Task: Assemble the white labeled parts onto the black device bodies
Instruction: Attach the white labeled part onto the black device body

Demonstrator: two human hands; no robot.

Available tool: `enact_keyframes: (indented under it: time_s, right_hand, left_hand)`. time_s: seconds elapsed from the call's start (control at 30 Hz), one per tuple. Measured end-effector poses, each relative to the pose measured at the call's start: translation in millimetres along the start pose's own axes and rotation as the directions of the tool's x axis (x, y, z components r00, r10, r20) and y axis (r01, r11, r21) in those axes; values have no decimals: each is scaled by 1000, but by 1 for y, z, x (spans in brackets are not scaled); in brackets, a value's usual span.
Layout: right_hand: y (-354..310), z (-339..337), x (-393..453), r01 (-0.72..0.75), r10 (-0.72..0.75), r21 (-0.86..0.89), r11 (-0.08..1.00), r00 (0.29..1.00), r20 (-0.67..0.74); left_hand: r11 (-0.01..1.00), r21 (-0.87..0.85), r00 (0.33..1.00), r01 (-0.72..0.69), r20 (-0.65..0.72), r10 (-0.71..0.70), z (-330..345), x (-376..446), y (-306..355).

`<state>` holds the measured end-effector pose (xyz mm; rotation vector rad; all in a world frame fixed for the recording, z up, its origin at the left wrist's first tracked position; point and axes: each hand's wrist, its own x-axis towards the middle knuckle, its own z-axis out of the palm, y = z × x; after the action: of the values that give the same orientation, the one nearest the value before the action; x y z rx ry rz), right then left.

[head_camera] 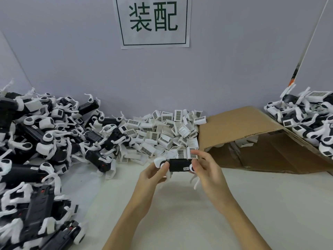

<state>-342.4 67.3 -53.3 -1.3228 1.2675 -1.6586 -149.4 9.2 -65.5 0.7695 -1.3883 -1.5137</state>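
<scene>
Setting: a pale worktop (180,204) against a grey wall with a printed sign (153,22); a cardboard box (252,141) lies on its side to the right.
Device: a black body (179,165) held above the worktop, long axis running left to right between both hands.
Left hand (153,175): fingers curled round the body's left end.
Right hand (207,170): fingers gripping the right end; its index fingertip touches a white labeled part (192,153) just behind the body.
Supply: a heap of labeled parts (165,134) lies directly beyond, nearer the right hand.
Elsewhere: piles of black-and-white devices sit far left (36,141) and far right (306,120).
</scene>
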Motion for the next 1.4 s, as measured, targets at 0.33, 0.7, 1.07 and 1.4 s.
enact_keyframes:
  time_s: [0.33,0.7,1.07,1.4]
  right_hand:
    - [6,-3,1,-133,142,-82,988,982,125]
    - [10,-14,0,-99,125,-122,988,967,223]
    - [20,16,-8,332,-301,-520,787,943,146]
    - [18,15,-7,376,-312,-508,775,926,210]
  left_hand:
    - [996,65,998,-66,2,66,-5,-3,3]
    - [974,152,983,-171,90,159,-9,-3,5]
    - [748,485,860,-454,20,509,21,-12,1]
    - [924,229,945,-306,-44,324,13,-13,14]
